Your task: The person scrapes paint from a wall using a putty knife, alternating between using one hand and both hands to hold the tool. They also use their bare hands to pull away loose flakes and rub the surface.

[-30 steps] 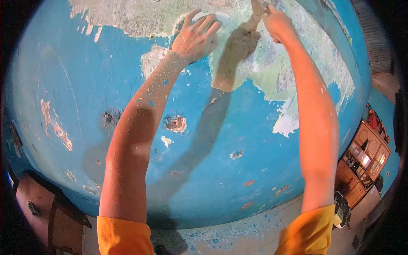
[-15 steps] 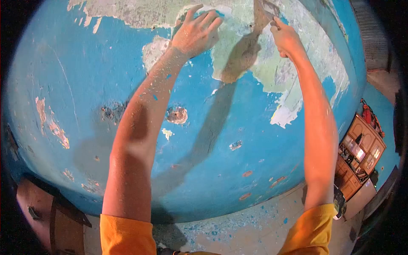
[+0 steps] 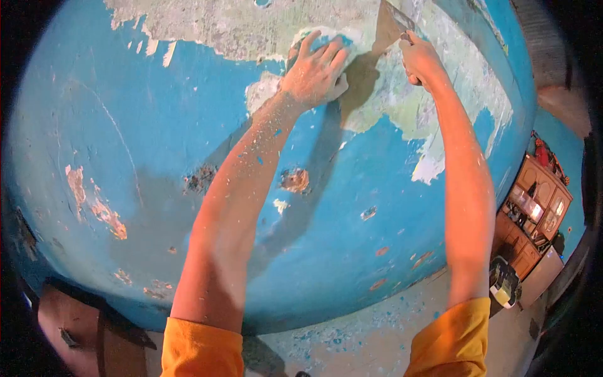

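The scraper [image 3: 397, 20], at 1 o'clock, looks light, its thin blade probably stiff with slight flex; the handle is the place to grip, clear of the edge. The right hand [image 3: 422, 61] is closed round that handle. Apart from it, at 12 o'clock, the left hand [image 3: 312, 76] is spread at the peeling wall [image 3: 370, 169]; whether it presses, I cannot tell. A wooden cabinet [image 3: 526, 258] sits at 3 o'clock

At right, a wooden cabinet [image 3: 537, 210] stands beyond the blue wall [image 3: 169, 113], its paint patchily bare, above a pale, flake-strewn floor [image 3: 370, 333].
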{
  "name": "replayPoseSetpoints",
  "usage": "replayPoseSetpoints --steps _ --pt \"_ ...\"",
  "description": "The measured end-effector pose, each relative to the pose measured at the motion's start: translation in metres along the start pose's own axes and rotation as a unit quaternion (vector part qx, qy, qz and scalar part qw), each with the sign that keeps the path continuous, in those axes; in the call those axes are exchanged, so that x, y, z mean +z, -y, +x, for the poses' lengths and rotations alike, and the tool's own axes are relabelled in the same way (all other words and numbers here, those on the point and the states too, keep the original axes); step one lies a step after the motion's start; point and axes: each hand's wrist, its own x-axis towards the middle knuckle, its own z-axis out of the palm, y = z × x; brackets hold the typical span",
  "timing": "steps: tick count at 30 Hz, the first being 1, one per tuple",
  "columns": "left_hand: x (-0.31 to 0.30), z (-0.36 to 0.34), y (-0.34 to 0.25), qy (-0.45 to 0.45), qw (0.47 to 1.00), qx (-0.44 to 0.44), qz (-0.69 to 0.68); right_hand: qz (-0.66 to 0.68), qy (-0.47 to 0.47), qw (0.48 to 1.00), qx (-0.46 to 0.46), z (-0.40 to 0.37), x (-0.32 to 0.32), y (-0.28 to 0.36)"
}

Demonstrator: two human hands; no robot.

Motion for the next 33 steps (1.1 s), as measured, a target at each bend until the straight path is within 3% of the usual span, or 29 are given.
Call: replayPoseSetpoints --steps 3,7,8,9,11,13,14,16,18,19,20,21,22,23,24,25,26,28,30,33 --pt "-0.008 -0.003 -0.005 0.019 1.000 -0.010 -0.001 -0.005 0.018 1.000 0.017 -0.020 0.002 -0.010" --pt "-0.029 0.032 -0.016 0.045 0.998 -0.054 -0.005 -0.042 -0.006 0.999 -0.018 0.034 -0.002 -0.002" --pt "-0.038 0.054 -0.026 0.055 0.957 -0.227 -0.170 0.015 -0.004 0.999 -0.052 0.026 0.001 0.009" --pt "-0.046 0.061 -0.038 0.070 0.857 -0.395 -0.322 0.075 0.008 0.994 -0.076 0.006 0.014 0.016" --pt "-0.011 0.078 -0.034 0.068 0.702 -0.520 -0.482 0.124 -0.005 0.990 -0.072 -0.039 0.043 0.005" --pt "-0.044 0.092 -0.042 0.234 0.708 -0.510 -0.429 0.178 -0.022 0.982 -0.064 -0.080 0.064 0.007" --pt "-0.033 0.087 -0.042 0.237 0.709 -0.511 -0.424 0.190 -0.001 0.981 -0.038 -0.095 0.068 0.015" --pt "-0.021 0.079 -0.040 0.167 0.789 -0.466 -0.364 0.206 0.015 0.978 -0.011 -0.107 0.066 0.022" --pt "-0.034 0.076 -0.015 0.210 0.775 -0.471 -0.366 0.235 0.105 0.963 -0.085 -0.110 0.059 0.024" --pt "-0.046 0.072 0.002 0.248 0.757 -0.478 -0.369 0.217 0.156 0.961 -0.077 -0.107 0.054 0.026" --pt "-0.052 0.064 0.016 0.230 0.731 -0.510 -0.391 0.220 0.157 0.960 -0.078 -0.095 0.055 0.018" --pt "-0.060 0.057 0.031 0.210 0.703 -0.539 -0.413 0.137 0.047 0.980 -0.138 -0.080 0.058 0.010" --pt "-0.071 0.047 0.050 0.248 0.766 -0.488 -0.336 0.050 -0.064 0.978 -0.194 -0.069 0.062 0.000" --pt "-0.085 0.040 0.066 0.283 0.818 -0.429 -0.256 -0.064 -0.154 0.973 -0.160 -0.076 0.055 0.020" --pt "-0.066 0.020 0.094 0.146 0.920 -0.341 -0.128 -0.064 -0.157 0.973 -0.158 -0.068 0.062 0.023" --pt "-0.043 0.002 0.115 0.000 0.971 -0.238 0.005 -0.065 -0.193 0.971 -0.126 -0.048 0.073 0.024" --pt "-0.064 0.012 0.104 0.001 0.972 -0.237 0.001 -0.067 -0.227 0.967 -0.093 -0.031 0.084 0.023" --pt "-0.134 0.052 0.073 0.321 0.915 -0.240 -0.051 -0.114 -0.269 0.953 -0.080 -0.001 0.111 0.021" --pt "-0.135 0.057 0.083 0.330 0.918 -0.218 -0.030 -0.160 -0.307 0.936 -0.068 0.005 0.127 0.019" --pt "-0.122 0.048 0.098 0.337 0.925 -0.176 -0.005 -0.137 -0.259 0.952 -0.094 0.006 0.143 0.002"
